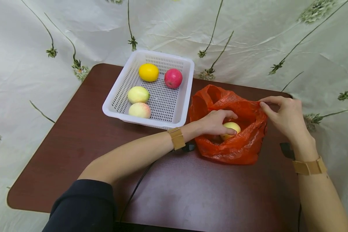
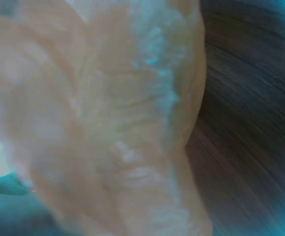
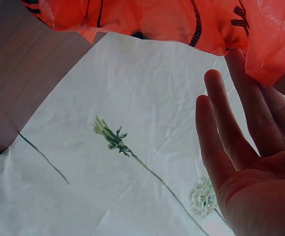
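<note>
Brown table [image 1: 75,138], left hand [image 1: 214,123] curled round yellow fruit [image 1: 232,125] in red bag [image 1: 235,152], right hand [image 1: 287,116] pinching its edge

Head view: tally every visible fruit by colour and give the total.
Bright yellow: 1, the lemon in the white basket
Pink-red: 1, the round fruit beside the lemon
Pale yellow: 3, the greenish fruit and blushed peach in the basket, and the gripped fruit in the left hand, inside the red plastic bag
Total: 5 visible; the bag may hide more

Flower-print cloth [image 1: 174,30] behind brown table [image 1: 214,190]
</note>
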Available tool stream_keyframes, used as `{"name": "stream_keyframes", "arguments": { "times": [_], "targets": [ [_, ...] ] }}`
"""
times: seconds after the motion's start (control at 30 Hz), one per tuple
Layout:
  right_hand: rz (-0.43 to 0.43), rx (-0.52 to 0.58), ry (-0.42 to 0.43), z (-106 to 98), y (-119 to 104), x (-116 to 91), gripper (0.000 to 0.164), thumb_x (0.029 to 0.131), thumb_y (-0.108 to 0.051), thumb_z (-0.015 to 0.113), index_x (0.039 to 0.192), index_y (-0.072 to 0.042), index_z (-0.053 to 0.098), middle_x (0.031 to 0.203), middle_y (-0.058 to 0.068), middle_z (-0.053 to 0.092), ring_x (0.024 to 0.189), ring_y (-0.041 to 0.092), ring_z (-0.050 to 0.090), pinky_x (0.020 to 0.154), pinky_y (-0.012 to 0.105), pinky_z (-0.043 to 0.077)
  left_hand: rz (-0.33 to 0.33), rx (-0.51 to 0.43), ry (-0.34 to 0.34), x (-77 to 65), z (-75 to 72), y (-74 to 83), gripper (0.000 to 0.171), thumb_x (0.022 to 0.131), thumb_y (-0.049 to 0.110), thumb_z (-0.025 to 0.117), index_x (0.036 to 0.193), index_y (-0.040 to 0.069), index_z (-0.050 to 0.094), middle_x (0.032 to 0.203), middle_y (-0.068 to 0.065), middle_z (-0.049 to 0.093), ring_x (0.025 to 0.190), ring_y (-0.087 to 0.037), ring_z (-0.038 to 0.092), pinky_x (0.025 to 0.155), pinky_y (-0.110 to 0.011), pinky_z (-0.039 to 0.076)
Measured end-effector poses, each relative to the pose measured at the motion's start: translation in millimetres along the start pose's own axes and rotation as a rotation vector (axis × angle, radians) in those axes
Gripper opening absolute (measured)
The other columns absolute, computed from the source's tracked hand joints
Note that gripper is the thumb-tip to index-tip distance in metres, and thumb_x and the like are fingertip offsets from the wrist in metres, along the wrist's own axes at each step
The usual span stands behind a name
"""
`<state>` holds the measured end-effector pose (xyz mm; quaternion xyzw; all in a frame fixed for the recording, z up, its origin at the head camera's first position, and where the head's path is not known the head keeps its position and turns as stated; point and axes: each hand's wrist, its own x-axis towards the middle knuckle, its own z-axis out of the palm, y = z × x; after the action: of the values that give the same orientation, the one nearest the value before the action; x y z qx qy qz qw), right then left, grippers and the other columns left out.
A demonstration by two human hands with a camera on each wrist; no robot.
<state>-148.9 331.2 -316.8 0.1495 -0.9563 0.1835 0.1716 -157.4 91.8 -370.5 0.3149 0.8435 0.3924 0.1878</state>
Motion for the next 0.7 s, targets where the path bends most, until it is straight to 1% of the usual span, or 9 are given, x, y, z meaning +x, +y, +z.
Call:
{"name": "stream_keyframes", "arguments": {
  "times": [0.1,0.2,0.37,0.53,0.7],
  "targets": [
    [0.002,0.008,-0.005,0,-1,0,0.021,0.092,-0.027,0.063,0.103,-0.013,0.074,0.094,0.014,0.072,0.069,0.023,0.051,0.057,0.028,0.03,0.011,0.005,0.012,-2.5,-1.8,1.2,0.055,0.084,0.037,0.072,0.131,0.016,0.054,0.127,-0.002,0.058,0.111,-0.015,0.055,0.083,-0.018,0.045],
    [0.01,0.011,-0.012,0,-2,-1,0.022,0.092,-0.026,0.063,0.103,-0.012,0.074,0.095,0.015,0.072,0.075,0.025,0.054,0.061,0.03,0.032,0.024,0.037,0.013,-5.5,-3.9,2.0,0.053,0.083,0.037,0.073,0.129,0.017,0.055,0.125,-0.001,0.059,0.111,-0.015,0.055,0.085,-0.019,0.044],
    [0.01,0.005,-0.011,0,-3,-1,0.022,0.092,-0.027,0.063,0.103,-0.012,0.074,0.094,0.014,0.072,0.069,0.023,0.05,0.056,0.029,0.031,0.048,0.083,0.011,-11.0,-7.4,4.7,0.049,0.083,0.036,0.073,0.126,0.018,0.057,0.126,-0.003,0.059,0.113,-0.016,0.055,0.088,-0.02,0.043],
    [0.002,0.002,-0.005,-1,-2,-1,0.021,0.092,-0.027,0.063,0.103,-0.013,0.074,0.094,0.013,0.072,0.065,0.02,0.045,0.053,0.028,0.028,0.07,0.079,0.017,-16.1,-11.9,7.8,0.048,0.083,0.036,0.073,0.125,0.017,0.057,0.122,-0.001,0.061,0.114,-0.015,0.055,0.091,-0.021,0.042],
    [0.006,0.009,-0.003,-2,-1,-1,0.021,0.092,-0.028,0.063,0.102,-0.014,0.075,0.093,0.012,0.072,0.064,0.019,0.044,0.052,0.027,0.027,0.08,0.07,0.027,-23.1,-19.0,11.9,0.046,0.083,0.035,0.072,0.123,0.018,0.058,0.118,0.004,0.062,0.112,-0.011,0.055,0.092,-0.021,0.042]
  ]
}}
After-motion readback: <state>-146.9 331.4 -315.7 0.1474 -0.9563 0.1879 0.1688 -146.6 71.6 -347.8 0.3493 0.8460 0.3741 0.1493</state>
